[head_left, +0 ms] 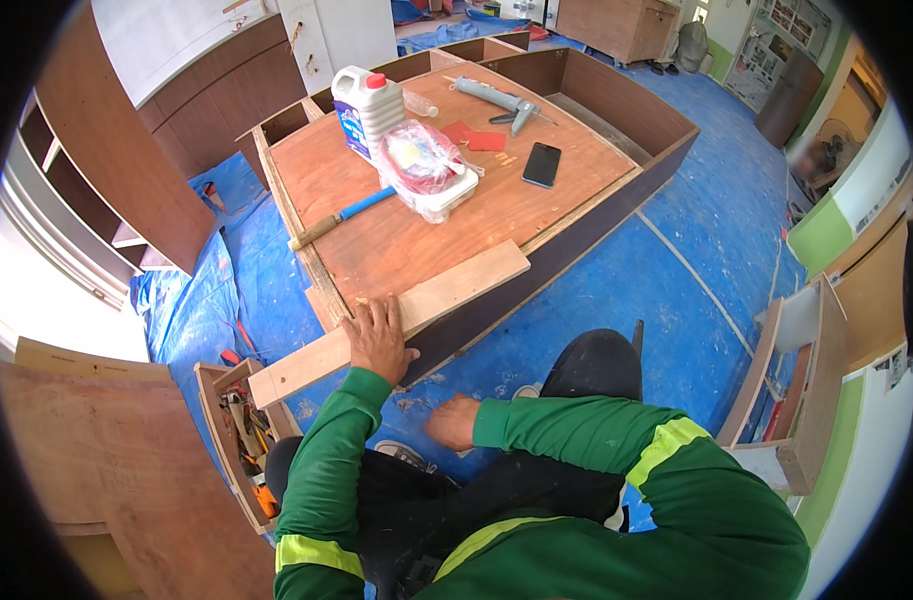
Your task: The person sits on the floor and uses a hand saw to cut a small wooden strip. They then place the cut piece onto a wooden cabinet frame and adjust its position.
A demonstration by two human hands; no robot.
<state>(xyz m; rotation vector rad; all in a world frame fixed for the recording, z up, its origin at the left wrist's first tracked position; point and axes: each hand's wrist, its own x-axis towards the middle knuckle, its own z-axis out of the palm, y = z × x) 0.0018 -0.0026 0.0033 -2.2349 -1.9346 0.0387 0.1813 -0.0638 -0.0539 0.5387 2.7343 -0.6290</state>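
Left hand (379, 340) flat on the pale wooden plank (397, 320), fingers spread apart and pressing down, not clamped around anything; plank lying slantwise across the near corner of the brown plywood panel (417, 210), left end jutting out past the edge over the blue floor sheet (677, 290), right end resting on the panel top. Right hand (453, 422) low and near, just below the plank beside the dark side of the cabinet carcass (577, 235), fingers loosely curled together; whether anything small sits inside them cannot be told. Judging by this: plank placed and steadied, yet no nail, screw or glue line visible on it, so fixing seemingly not done. Supplies lying untouched farther off on the panel: hammer with blue handle (342, 217) to the left, white jug with red cap (367, 105) at the far side, bagged white container (427, 170) in the middle, caulking gun (497, 100) far right, dark phone (542, 164) beside red scraps (474, 135). Open wooden toolbox (242, 430) near left on the floor, full of hand tools. Probably early to middle in the work: positioning in hand, fastening and trimming of the overhang apparently left.
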